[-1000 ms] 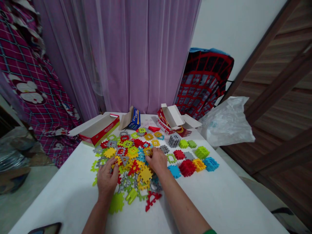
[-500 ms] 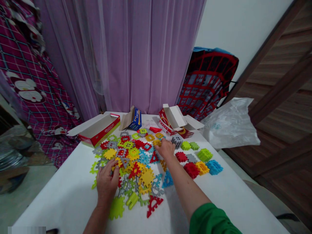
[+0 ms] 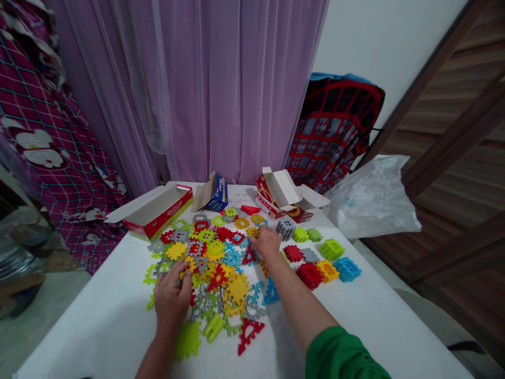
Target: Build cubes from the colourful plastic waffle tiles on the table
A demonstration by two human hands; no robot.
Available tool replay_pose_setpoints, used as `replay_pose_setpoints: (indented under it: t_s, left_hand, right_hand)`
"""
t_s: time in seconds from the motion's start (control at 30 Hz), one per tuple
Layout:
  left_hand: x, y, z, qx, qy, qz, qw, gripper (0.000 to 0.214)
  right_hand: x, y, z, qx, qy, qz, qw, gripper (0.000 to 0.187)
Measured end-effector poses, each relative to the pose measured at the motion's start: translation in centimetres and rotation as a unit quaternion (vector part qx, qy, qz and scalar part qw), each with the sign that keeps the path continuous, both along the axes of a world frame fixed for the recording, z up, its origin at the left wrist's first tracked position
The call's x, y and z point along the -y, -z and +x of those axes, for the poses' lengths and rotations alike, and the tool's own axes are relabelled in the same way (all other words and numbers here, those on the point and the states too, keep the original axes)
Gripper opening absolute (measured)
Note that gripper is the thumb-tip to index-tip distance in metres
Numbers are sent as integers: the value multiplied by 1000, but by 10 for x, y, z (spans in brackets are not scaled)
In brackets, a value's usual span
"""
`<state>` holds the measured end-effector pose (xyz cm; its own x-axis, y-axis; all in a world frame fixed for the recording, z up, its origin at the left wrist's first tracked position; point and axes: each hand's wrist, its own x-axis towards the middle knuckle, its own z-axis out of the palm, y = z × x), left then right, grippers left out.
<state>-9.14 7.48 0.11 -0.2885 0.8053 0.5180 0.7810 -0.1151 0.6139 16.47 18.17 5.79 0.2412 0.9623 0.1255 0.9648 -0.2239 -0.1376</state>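
Note:
Interlocking plastic building pieces with toothed edges lie in a loose, many-coloured pile on the white table (image 3: 102,310). At the pile's left side is my left hand (image 3: 172,289), its thumb and fingers apart, fingertips touching yellow pieces (image 3: 190,263). Farther back, my right hand (image 3: 266,243) has its fingers closed on a yellow toothed piece (image 3: 253,231); the hand hides part of the grip. Near the front lie a green square piece (image 3: 188,339), a bright green two-pronged part (image 3: 213,328) and a red triangular piece (image 3: 250,335).
Right of my forearm stand sorted stacks: red (image 3: 309,276), yellow (image 3: 328,271), blue (image 3: 347,269), green (image 3: 332,249) and grey (image 3: 285,228). Open boxes line the back: a red one (image 3: 169,213), a blue one (image 3: 219,192) and another red one (image 3: 270,199). A plastic bag (image 3: 374,202) hangs at the right edge.
Both hands stay in nearly the same places. The view has shifted slightly, and my right hand has moved a little to the left over the yellow piece.

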Motion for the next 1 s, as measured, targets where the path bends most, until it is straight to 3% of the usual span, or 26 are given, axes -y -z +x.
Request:
replay_pose_setpoints:
  t_s: [0.7, 1.0]
  left_hand:
    - [1, -5, 0, -5, 2, -14, 1000, 30]
    - [0, -4, 0, 0, 2, -9, 1000, 30]
  right_hand:
    - [-10, -12, -5, 25, -4, -79, 997, 45]
    - [-14, -16, -10, 58, -24, -81, 995, 42]
